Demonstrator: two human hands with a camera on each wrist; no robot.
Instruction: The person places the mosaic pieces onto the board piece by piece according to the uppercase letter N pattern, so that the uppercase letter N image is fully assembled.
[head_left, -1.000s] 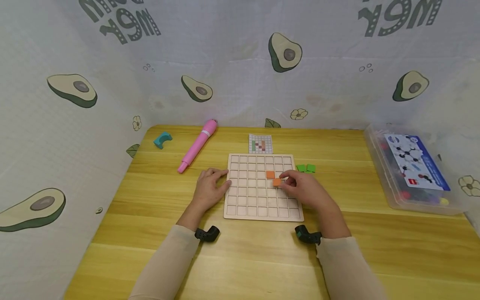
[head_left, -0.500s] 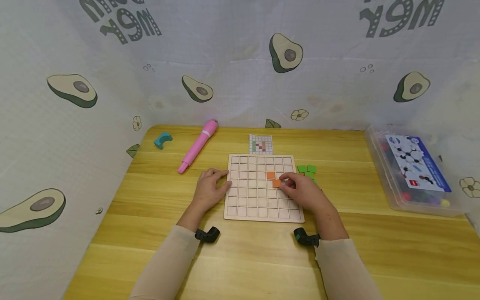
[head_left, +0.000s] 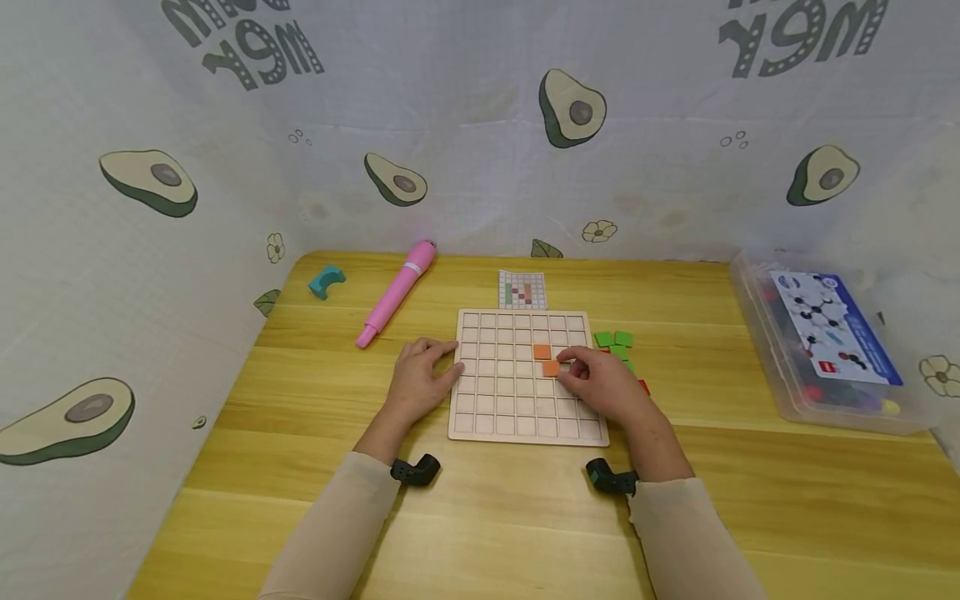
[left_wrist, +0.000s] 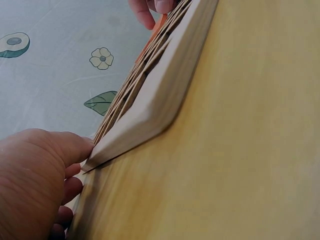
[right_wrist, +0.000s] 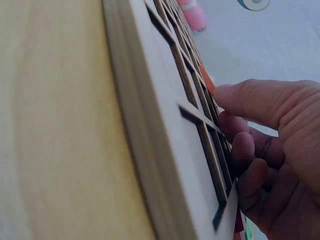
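Note:
A wooden grid board (head_left: 495,416) lies flat in the middle of the table. My left hand (head_left: 420,381) touches its left edge; in the left wrist view the thumb rests at the board's border with the other fingers loosely bent below. My right hand (head_left: 606,385) is over the right half, its thumb and fingertips pinching the side of an orange square tile (head_left: 551,368). Another orange tile (head_left: 542,352) sits in a cell just behind that one. In the right wrist view the held orange tile (right_wrist: 207,80) shows as a thin strip at the thumb tip.
A small printed pattern card (head_left: 522,289) lies behind the board. Several green tiles (head_left: 622,338) and a red tile (head_left: 644,386) are right of it. A pink pen-shaped stick (head_left: 397,292), a teal arch block (head_left: 326,282) and a clear plastic box (head_left: 825,333) stand farther out.
The right hand has shifted slightly left and toward the person with the orange tile. More green and red tiles show beside it. The left hand has stayed at the board's edge.

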